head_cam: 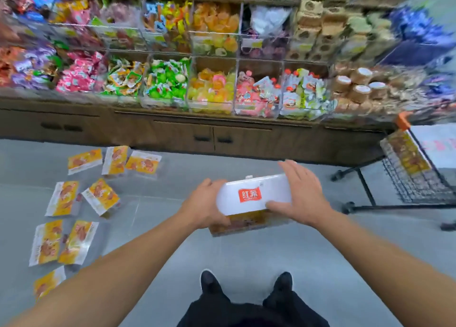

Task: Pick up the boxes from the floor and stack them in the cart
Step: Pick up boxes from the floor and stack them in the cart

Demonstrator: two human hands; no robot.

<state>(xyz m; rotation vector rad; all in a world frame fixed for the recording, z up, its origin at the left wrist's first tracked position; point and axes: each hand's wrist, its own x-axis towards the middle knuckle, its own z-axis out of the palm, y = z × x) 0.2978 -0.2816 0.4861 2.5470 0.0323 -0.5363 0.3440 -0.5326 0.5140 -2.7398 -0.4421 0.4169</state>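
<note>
One box [254, 197] sits at frame centre, off the floor, its long axis running left-right and tilting up toward the right, white logo side facing the camera. The left hand [204, 204] and right hand [299, 193] clamp its ends. At right stands the cart [417, 181]; at lower left, more boxes [74, 218] lie scattered.

Nine orange-and-white boxes on the floor [64, 198] lie at the left: three in a far row, two below them, two nearer, one by the left arm, partly hidden. One box in the hands [251, 198], white side up with a red label. One more stands in the cart [419, 186], a single wire cart at the right. Two hands, two black shoes [209, 281]
</note>
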